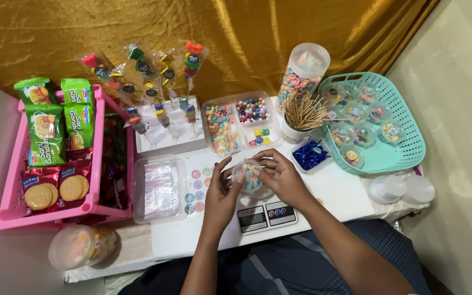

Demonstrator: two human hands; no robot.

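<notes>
A small clear round tub (pixel 248 176) filled with coloured sweets sits over a little digital scale (pixel 266 214) on the white table. My left hand (pixel 220 192) grips its left side and my right hand (pixel 281 176) holds its right side and rim, fingers curled over it. Just behind the hands stands a clear divided tray (pixel 235 124) of mixed coloured candies and small cubes.
A teal basket (pixel 399 143) of filled tubs is at right, with empty lids (pixel 402 189) beside it. A cup of wooden skewers (pixel 301 116), tall candy jar (pixel 303 71), blue ties (pixel 309 154), sticker sheet (pixel 197 188), plastic bags (pixel 160 188), pink snack crate (pixel 7 205) surround.
</notes>
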